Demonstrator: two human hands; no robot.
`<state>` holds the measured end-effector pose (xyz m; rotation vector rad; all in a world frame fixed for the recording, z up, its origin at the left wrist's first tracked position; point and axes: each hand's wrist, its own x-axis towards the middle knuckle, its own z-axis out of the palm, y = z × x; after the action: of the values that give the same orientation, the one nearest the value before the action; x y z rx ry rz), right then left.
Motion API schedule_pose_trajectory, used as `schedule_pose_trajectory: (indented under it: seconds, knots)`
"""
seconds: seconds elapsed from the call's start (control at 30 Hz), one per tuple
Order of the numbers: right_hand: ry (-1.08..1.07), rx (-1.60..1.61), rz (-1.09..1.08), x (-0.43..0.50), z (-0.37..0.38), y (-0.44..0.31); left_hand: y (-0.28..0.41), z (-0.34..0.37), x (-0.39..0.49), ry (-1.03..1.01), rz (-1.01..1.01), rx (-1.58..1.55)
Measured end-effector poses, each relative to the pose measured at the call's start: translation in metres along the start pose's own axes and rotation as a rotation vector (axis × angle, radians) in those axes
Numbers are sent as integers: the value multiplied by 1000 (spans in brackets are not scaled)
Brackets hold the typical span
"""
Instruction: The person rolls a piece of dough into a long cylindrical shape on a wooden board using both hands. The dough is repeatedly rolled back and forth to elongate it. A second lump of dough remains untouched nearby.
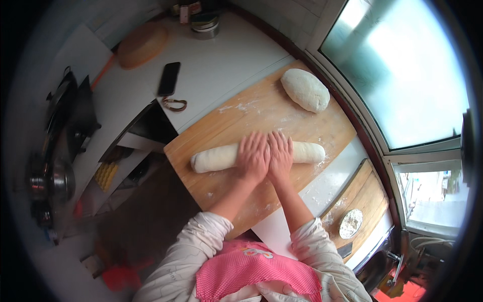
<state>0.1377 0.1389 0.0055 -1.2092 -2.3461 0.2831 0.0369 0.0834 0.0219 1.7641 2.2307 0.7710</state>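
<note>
A thick log of pale dough (216, 158) lies across a floured wooden board (211, 132). Both palms rest on its middle, side by side and touching, fingers pointing away from me. My left hand (253, 154) is flat on the log, fingers a little apart and not wrapped around it. Beside it, my right hand (280, 154) lies the same way, its fingers slightly spread. The hands hide the log's central stretch, while both rounded ends show. An oval dough lump (305, 90) sits at the board's far right corner. Loose flour is scattered over the wood.
On the white counter (222, 60) are a phone (169, 79) with a strap (175, 104), a round tan lid or basket (142, 44) and a metal tin (205, 28). To the right, a smaller board (368, 192) bears a bowl of flour (350, 223). A sink faucet (396, 264) stands lower right.
</note>
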Motion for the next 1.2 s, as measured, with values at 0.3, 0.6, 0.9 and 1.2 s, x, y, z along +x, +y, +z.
schedule_pose_trajectory:
  seconds: [0.3, 0.6, 0.9, 1.2]
  knots:
    - [-298, -154, 13, 123, 15, 29, -40, -3, 115, -42, -191, 250]
    - [-230, -89, 22, -37, -74, 3, -8, -59, -54, -115, 17, 99]
    - [-135, -188, 8, -16, -37, 43, -49, -44, -21, -69, -38, 125]
    - [-274, -193, -86, 101, -21, 70, -95, -37, 83, -25, -353, 306]
